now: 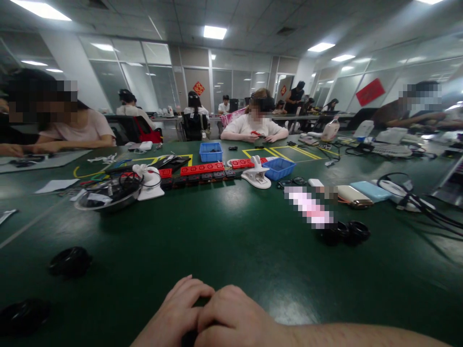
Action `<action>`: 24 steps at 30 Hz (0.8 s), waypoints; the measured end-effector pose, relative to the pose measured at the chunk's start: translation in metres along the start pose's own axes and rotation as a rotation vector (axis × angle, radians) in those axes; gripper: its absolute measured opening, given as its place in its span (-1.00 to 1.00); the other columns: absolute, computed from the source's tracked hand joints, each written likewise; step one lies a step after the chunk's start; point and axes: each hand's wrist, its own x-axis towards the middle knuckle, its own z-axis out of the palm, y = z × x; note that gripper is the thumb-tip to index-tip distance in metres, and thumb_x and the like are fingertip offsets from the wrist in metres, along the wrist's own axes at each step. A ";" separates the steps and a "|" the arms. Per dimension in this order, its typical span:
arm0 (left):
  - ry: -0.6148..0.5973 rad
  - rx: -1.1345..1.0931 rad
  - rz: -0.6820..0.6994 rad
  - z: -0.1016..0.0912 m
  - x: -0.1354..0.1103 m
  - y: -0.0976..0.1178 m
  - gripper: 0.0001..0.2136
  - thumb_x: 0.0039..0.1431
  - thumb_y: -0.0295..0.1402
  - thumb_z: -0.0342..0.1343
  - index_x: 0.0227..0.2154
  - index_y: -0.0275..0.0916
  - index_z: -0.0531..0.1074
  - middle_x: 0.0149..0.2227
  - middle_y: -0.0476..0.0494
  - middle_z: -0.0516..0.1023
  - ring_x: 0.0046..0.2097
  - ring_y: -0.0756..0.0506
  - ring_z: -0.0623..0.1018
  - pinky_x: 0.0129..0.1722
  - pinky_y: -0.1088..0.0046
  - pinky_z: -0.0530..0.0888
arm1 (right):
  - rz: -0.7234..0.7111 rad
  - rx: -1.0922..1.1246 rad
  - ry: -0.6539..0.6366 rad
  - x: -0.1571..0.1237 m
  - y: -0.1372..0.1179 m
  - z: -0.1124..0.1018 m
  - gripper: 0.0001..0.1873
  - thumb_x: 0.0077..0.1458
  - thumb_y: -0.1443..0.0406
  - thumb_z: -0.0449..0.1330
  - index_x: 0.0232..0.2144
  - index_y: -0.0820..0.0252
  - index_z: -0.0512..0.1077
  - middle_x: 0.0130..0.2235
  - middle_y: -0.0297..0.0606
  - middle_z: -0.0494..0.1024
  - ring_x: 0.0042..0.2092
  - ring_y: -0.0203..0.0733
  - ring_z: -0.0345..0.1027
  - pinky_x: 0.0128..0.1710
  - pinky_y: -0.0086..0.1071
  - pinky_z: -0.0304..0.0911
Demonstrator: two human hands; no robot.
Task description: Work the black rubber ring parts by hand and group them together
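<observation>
Ceiling lights (214, 32) shine above the green tabletop (231, 231) in my head view, its surface stretching from the hands to a red socket strip (202, 168). I see left hand (176, 308) and right hand (235, 318) together; whether they grip anything, I can't tell. Left of them, a black coil (70, 261) lies roughly sideways.

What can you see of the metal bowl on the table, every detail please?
The bowl is round, shallow and silvery, apparently metal. It sits upright on the green table, left of the picture's centre. Dark pieces and white scraps are heaped in it, too jumbled to identify. A white clip is close by its right side; whether the two touch is unclear.
</observation>
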 end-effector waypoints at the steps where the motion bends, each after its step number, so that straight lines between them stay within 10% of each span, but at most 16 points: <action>1: -0.010 0.005 0.019 0.001 0.002 -0.003 -0.76 -0.15 -0.25 0.30 -0.32 0.00 0.51 -0.03 0.02 0.43 -0.01 -0.23 0.40 0.13 0.04 0.14 | -0.019 0.041 -0.015 0.000 0.001 0.003 -0.82 0.22 0.21 0.00 -0.30 0.11 0.36 -0.35 -0.43 0.49 -0.29 -0.36 0.33 -0.27 -0.44 0.17; 8: -0.025 0.024 -0.005 0.020 0.016 -0.029 -0.74 0.06 -0.27 0.14 -0.14 0.05 0.45 -0.17 0.04 0.55 -0.05 -0.19 0.47 0.11 0.08 0.22 | -0.105 0.191 -0.038 -0.002 -0.003 0.014 -0.78 0.24 0.23 -0.04 -0.30 0.18 0.36 -0.34 -0.41 0.54 -0.22 -0.40 0.37 0.05 -0.47 0.07; 13: -0.062 -0.012 0.129 -0.005 0.004 -0.008 -0.52 -0.02 -0.25 0.22 0.02 0.08 0.31 0.01 0.02 0.46 0.08 -0.23 0.37 0.16 0.02 0.13 | -0.030 0.120 -0.071 0.004 -0.013 -0.014 -0.73 0.28 0.22 -0.10 -0.18 0.18 0.35 -0.18 -0.31 0.50 -0.01 -0.35 0.27 0.16 -0.40 -0.04; 17: -0.060 -0.047 0.085 -0.019 -0.005 0.006 -0.31 -0.04 -0.28 0.26 0.16 0.01 0.10 0.12 -0.07 0.33 0.13 -0.21 0.33 0.18 0.07 0.10 | 0.031 0.011 0.069 0.004 -0.014 -0.015 -0.77 0.24 0.20 -0.05 -0.27 0.16 0.35 -0.25 -0.29 0.45 -0.12 -0.29 0.28 -0.04 -0.37 0.17; 24: 0.147 0.084 0.040 0.023 -0.010 -0.007 -0.39 -0.07 -0.08 0.20 0.05 -0.16 0.21 0.00 -0.24 0.42 0.04 -0.34 0.39 0.11 -0.14 0.14 | 0.188 -0.043 0.094 0.000 -0.016 -0.007 -0.69 0.05 0.05 0.10 -0.31 0.18 0.30 -0.30 -0.27 0.40 -0.34 -0.25 0.25 -0.37 -0.38 0.19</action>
